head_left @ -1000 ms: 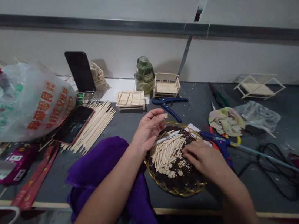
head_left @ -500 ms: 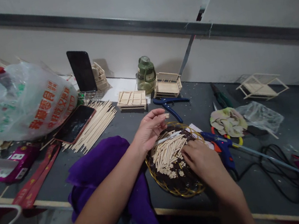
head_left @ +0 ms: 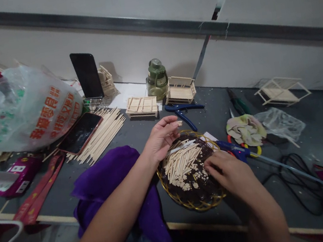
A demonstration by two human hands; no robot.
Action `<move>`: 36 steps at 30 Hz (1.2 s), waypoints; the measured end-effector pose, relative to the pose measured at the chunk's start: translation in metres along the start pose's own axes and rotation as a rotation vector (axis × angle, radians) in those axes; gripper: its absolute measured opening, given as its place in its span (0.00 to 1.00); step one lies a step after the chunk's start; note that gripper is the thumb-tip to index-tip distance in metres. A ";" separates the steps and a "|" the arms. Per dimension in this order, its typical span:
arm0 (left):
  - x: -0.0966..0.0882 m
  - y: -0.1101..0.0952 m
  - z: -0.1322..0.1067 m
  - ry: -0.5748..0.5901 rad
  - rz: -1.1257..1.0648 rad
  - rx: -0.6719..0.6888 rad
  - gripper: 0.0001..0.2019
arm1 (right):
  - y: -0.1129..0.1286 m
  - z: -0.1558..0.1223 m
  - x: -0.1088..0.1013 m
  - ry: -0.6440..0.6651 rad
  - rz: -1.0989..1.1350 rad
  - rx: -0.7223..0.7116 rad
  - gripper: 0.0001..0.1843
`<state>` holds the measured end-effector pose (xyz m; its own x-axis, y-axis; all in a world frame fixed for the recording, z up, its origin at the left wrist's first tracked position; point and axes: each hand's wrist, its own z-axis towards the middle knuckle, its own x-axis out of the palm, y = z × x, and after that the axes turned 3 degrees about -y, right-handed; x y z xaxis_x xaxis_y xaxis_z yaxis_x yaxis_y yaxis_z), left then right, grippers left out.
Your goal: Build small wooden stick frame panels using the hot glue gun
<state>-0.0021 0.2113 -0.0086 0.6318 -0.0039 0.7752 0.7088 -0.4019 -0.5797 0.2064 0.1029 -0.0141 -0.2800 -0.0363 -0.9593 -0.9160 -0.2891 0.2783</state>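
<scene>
One small pale wooden piece (head_left: 180,123) is sitting pinched in my left hand (head_left: 163,136) by the round brown-and-gold woven basket (head_left: 200,198), where I'm remotely seeing thin pale sticks (head_left: 182,162) lying unjoined beside my curled right hand (head_left: 225,168) (contents: can't tell).

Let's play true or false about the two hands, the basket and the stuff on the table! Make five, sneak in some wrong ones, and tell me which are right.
1. The left hand holds a small pale piece at its fingertips. True.
2. The right hand is up by the wall. False: it is low over the basket.
3. Many short sticks lie in the basket. True.
4. The purple cloth is to the right of the basket. False: it is to the left.
5. The blue pliers are inside the basket. False: they lie on the table, beyond the basket.
</scene>
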 end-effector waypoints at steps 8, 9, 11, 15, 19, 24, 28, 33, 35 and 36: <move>0.000 0.000 0.000 -0.002 0.006 0.000 0.13 | 0.001 -0.015 -0.004 0.127 -0.009 -0.115 0.08; 0.001 0.000 0.000 -0.005 0.005 -0.001 0.13 | 0.003 -0.015 -0.003 0.126 -0.019 -0.124 0.08; 0.001 0.001 0.000 -0.005 0.003 -0.003 0.13 | 0.007 -0.013 0.000 0.124 -0.053 -0.134 0.08; 0.000 0.001 0.000 0.010 -0.007 -0.002 0.14 | 0.016 -0.009 0.004 0.104 -0.150 -0.129 0.08; 0.000 0.001 0.001 0.005 -0.003 -0.002 0.15 | 0.024 -0.008 0.007 0.068 -0.227 -0.097 0.09; 0.000 0.001 0.000 0.001 -0.001 0.003 0.16 | 0.022 -0.010 0.014 0.032 -0.239 -0.079 0.07; 0.000 0.001 0.000 -0.004 0.006 0.006 0.16 | 0.017 -0.007 0.004 -0.082 -0.014 -0.066 0.07; 0.000 0.002 -0.001 0.012 0.021 -0.008 0.16 | 0.032 0.015 -0.023 -0.455 0.410 -0.049 0.05; 0.001 0.002 -0.003 0.019 0.024 -0.025 0.17 | 0.043 0.028 -0.029 -0.588 0.475 -0.043 0.04; 0.002 0.002 -0.004 0.023 0.027 -0.033 0.17 | 0.048 0.034 -0.031 -0.635 0.489 -0.048 0.04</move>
<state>-0.0008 0.2071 -0.0068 0.6430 -0.0365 0.7650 0.6805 -0.4310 -0.5925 0.1616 0.1226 0.0307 -0.7694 0.3778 -0.5151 -0.6382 -0.4221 0.6438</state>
